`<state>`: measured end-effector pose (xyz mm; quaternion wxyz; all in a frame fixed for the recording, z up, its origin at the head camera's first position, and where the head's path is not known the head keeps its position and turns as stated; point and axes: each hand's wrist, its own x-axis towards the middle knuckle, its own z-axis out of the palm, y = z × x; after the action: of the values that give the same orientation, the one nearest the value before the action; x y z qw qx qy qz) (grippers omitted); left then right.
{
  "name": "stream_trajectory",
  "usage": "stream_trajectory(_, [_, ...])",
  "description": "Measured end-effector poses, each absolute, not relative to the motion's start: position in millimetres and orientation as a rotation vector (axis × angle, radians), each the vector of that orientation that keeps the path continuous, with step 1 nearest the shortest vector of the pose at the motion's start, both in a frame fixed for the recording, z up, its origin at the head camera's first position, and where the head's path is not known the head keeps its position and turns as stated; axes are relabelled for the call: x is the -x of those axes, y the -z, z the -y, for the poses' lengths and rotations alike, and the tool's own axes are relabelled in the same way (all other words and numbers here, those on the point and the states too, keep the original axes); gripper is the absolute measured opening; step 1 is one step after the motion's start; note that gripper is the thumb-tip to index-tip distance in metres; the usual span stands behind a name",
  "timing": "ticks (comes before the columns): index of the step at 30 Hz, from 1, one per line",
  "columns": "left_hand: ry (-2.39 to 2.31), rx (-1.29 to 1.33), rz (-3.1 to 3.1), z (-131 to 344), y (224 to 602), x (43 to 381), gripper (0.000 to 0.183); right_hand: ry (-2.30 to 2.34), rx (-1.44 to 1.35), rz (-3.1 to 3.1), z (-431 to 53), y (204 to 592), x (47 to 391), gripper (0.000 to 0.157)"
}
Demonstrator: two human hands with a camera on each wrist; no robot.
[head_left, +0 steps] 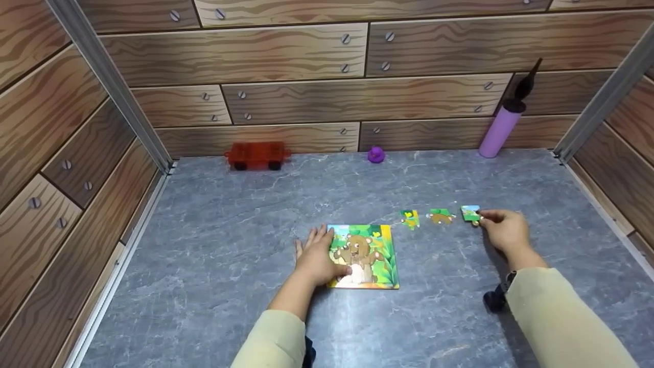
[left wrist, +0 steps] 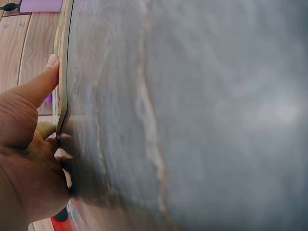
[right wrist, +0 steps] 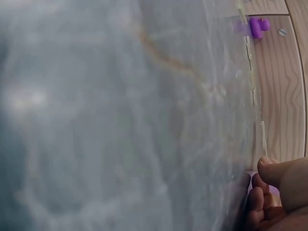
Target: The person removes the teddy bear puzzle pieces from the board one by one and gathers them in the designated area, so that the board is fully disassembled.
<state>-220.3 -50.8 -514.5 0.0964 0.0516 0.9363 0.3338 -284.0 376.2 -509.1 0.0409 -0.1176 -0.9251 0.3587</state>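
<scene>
A square puzzle board [head_left: 364,257] with a cartoon bear lies on the table. My left hand [head_left: 316,259] rests over its left side, the thumb [left wrist: 45,79] straight across the picture and the other fingers spread along the left edge. Off to the right, my right hand [head_left: 508,231] pinches a blue-and-green puzzle piece [head_left: 469,213] by its right end, between thumb and fingertips. To the left of that piece lie a green-and-brown piece [head_left: 440,215] and a green-and-yellow piece [head_left: 410,219], apart from each other.
Along the back wall stand a see-through red toy wagon [head_left: 258,155], a small purple duck [head_left: 376,154] and a purple hand pump [head_left: 500,130] with a black nozzle, which leans on the wall. Wood-patterned panels [head_left: 306,53] enclose the grey marbled table [head_left: 230,306] at the back and sides.
</scene>
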Motion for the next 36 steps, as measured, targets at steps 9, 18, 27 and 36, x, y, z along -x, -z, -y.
stream_trajectory(9, [-0.978,-0.154,-2.767,52,515,222,0.105,-1.082,0.387,2.884,-375,507,289,0.034])
stream_trajectory(18, [-0.966,-0.154,-2.765,51,515,222,0.105,-1.061,0.378,2.889,-376,507,289,0.034])
stream_trajectory(27, [-0.989,-0.150,-2.762,51,515,221,0.104,-1.106,0.366,2.814,-372,505,285,0.037])
stream_trajectory(36, [-0.987,-0.157,-2.769,51,516,221,0.105,-1.223,0.178,2.641,-327,499,270,0.033])
